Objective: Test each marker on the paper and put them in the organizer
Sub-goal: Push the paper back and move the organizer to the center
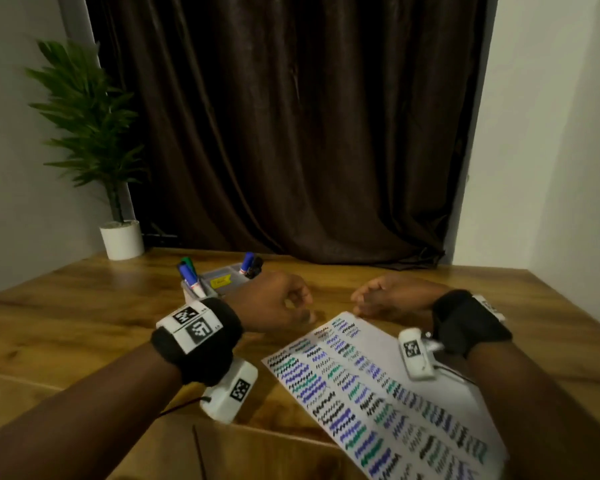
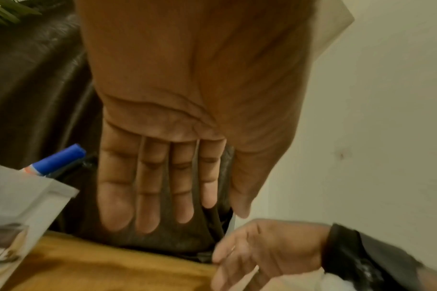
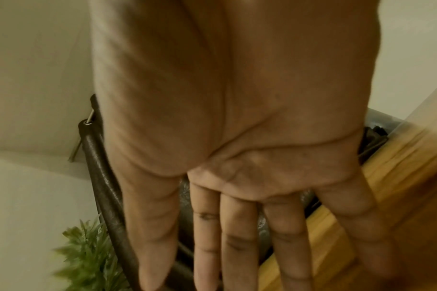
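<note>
Just beyond our left hand (image 1: 278,299), touching or almost touching its back, stands the organizer (image 1: 219,282), and the markers (image 1: 189,275) already lean in its compartments with the caps up and tilted toward us. Both our left hand and our right hand (image 1: 392,294) have the fingers straight and apart and hold nothing, as the wrist views show, and we see no loose marker on the table (image 1: 84,306). The paper (image 1: 378,386) lies under and behind the right hand, its long axis running back toward our right elbow, so we judge the left hand is nearer for any further reach to the organizer.
</note>
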Demonstrator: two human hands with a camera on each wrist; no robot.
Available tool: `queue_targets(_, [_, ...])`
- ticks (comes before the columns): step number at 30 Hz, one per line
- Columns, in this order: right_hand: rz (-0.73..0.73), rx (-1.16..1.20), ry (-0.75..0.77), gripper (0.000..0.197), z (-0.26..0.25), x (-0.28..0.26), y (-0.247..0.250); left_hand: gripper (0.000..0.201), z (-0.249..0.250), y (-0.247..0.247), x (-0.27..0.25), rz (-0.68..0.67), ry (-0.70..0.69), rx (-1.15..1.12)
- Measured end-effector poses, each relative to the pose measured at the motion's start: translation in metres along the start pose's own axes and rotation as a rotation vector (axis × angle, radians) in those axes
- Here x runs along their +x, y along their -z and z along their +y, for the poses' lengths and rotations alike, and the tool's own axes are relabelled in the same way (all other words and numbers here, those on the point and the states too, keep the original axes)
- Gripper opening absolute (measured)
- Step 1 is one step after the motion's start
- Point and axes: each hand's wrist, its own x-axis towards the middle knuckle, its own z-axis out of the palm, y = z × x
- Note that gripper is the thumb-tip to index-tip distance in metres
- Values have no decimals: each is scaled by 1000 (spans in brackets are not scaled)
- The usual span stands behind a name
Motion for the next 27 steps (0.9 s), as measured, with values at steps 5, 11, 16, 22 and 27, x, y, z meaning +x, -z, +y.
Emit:
queue_targets(5, [92, -125, -57, 21, -23, -22, 18, 50, -3, -31, -16, -338, 6, 218])
queue_targets(11, [4, -430, -32, 21, -23, -89, -11, 72, 13, -47, -20, -480, 71, 272])
queue_targets(16, [-158, -235, -162, 40, 11, -164, -47, 72, 33, -51, -7, -510, 69, 230])
queue_targets(22, [116, -408, -343, 69, 50, -225, -53, 56, 91, -60, 14, -506, -39, 195])
queue_targets(27, [308, -471, -492, 71, 85, -248, -47, 75, 133, -81, 35, -558, -69, 212])
